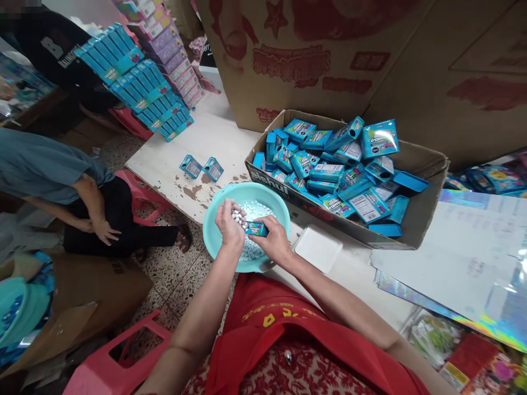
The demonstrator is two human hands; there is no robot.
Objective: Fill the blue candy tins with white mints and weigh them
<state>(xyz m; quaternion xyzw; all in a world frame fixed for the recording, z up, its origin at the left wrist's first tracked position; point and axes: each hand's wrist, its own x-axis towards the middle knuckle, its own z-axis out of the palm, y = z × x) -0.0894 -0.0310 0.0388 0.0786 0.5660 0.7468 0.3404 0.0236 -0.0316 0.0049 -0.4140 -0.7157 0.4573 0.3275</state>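
Note:
My left hand point(229, 227) is cupped over a turquoise basin point(211, 227) and holds a heap of small white candies point(238, 216). In my right hand point(275, 240) is a small blue carton point(257, 229), gripped between thumb and fingers. One end of this carton points at the candies in my left palm, close against them. More loose white candies point(252, 251) cover the basin's bottom below both hands. Two similar blue cartons, a left one point(190, 166) and a right one point(213, 169), stand on the table behind the basin.
An open cardboard box point(428, 203) full of blue cartons stands right of the basin, near a white square lid point(319, 248). Stacked blue display packs point(144, 93) rise at the table's far left. A seated person point(53, 170) and a pink stool point(111, 356) are on the left.

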